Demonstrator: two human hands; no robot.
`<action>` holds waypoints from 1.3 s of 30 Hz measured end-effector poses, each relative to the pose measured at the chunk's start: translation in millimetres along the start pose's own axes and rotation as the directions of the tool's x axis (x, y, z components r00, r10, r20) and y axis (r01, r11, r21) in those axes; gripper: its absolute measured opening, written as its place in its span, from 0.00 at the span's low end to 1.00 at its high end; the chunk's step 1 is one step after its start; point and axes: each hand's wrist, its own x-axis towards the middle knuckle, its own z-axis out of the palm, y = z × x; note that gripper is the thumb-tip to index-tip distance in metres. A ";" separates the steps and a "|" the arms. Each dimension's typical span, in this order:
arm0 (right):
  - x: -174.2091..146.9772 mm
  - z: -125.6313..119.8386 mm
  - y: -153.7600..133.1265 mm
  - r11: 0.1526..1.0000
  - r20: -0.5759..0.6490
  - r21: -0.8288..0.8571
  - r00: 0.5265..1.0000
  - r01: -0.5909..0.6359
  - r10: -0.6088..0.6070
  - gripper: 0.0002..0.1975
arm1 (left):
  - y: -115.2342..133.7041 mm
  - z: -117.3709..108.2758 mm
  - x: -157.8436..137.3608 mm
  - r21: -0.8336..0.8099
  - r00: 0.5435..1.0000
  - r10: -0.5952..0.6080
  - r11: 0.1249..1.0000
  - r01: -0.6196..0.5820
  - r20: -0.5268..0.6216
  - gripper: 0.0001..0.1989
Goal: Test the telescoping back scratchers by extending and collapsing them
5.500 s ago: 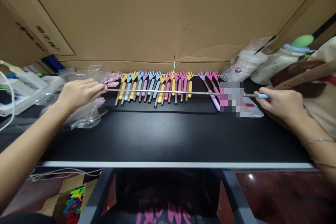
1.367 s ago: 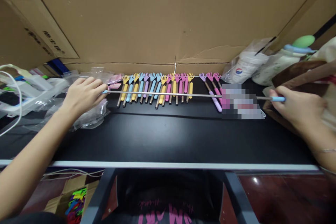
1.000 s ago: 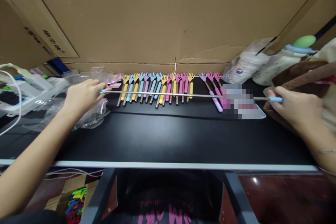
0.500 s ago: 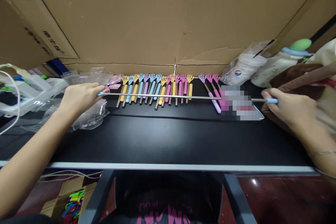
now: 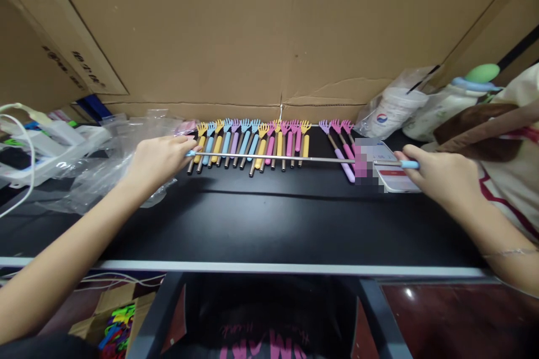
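Observation:
A telescopic back scratcher [image 5: 269, 157] with a thin metal rod stretches level across the table between my hands. My left hand [image 5: 162, 157] is closed on its light-blue left end. Its other light-blue end sits in my closed right hand [image 5: 442, 176]. Behind the rod, several shorter back scratchers [image 5: 244, 146] in yellow, blue, purple and pink lie side by side, claws towards the cardboard. To their right lie a purple back scratcher [image 5: 345, 164] and pink ones, partly covered by a blurred patch. My fingers hide the claw of the held one.
A phone [image 5: 398, 182] lies beside my right hand. Behind it stand a bagged cup [image 5: 396, 109] and a bottle [image 5: 457, 101]. Clear plastic bags [image 5: 109, 151] and a white power strip [image 5: 50, 151] are at left. A cardboard wall [image 5: 252, 28] closes the back; the table edge [image 5: 269, 268] is in front.
My hands have come closer together, the left moving right and the right moving left. The held back scratcher's rod has become shorter. More of the phone shows now.

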 end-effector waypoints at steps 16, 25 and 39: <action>0.9 20.5 18.6 0.977 -0.148 0.215 0.988 0.001 0.031 0.26 | -18.2 8.5 7.5 -0.653 0.998 0.006 0.757 0.037 0.064 0.20; -0.8 13.9 12.8 0.976 -0.219 0.216 0.976 0.034 0.014 0.29 | -16.8 10.4 3.9 -0.783 0.997 -0.066 0.617 0.080 0.049 0.18; 0.3 19.5 16.9 0.961 -0.111 0.273 0.994 0.050 -0.021 0.16 | -22.5 11.5 2.7 -0.887 0.962 -0.185 0.383 0.258 0.200 0.15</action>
